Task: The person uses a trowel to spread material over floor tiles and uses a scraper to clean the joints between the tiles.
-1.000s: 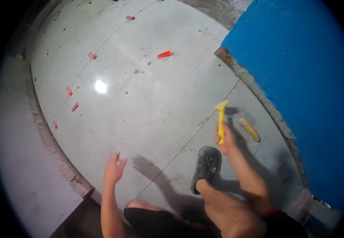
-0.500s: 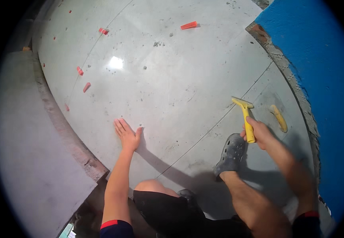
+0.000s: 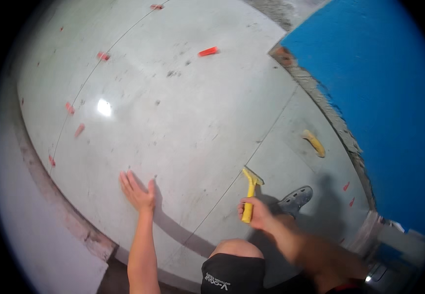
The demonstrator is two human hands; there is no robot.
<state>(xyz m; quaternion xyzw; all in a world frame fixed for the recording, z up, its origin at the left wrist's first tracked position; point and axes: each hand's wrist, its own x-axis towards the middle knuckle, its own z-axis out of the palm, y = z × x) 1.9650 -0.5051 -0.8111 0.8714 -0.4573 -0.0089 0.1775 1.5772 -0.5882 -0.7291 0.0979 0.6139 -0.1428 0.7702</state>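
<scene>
My left hand (image 3: 138, 192) rests with its fingers stretched out on the grey tiled floor (image 3: 188, 132), with nothing in it. In my right hand (image 3: 257, 213) is a yellow scraper (image 3: 250, 193), gripped round its handle. The scraper's wide head lies at the dark joint line between two tiles. To its right, on the tile, lies a curved yellow tool (image 3: 314, 143) whose kind I cannot make out. Several small red wedges stand along the far left joint, one of them a tile-levelling wedge (image 3: 103, 56); a loose red wedge (image 3: 208, 51) lies on the far tile.
A blue wall (image 3: 379, 98) bounds the right side, with a rough, unfinished edge (image 3: 320, 93) along its foot. A raised pale ledge (image 3: 36, 220) runs down the left. My grey clog (image 3: 295, 200) stands right of the scraper. Two small red pieces (image 3: 346, 186) lie near the wall.
My right hand has brought the scraper left and nearer, to the joint line. My view has shifted to the right; the left hand stays flat on the floor.
</scene>
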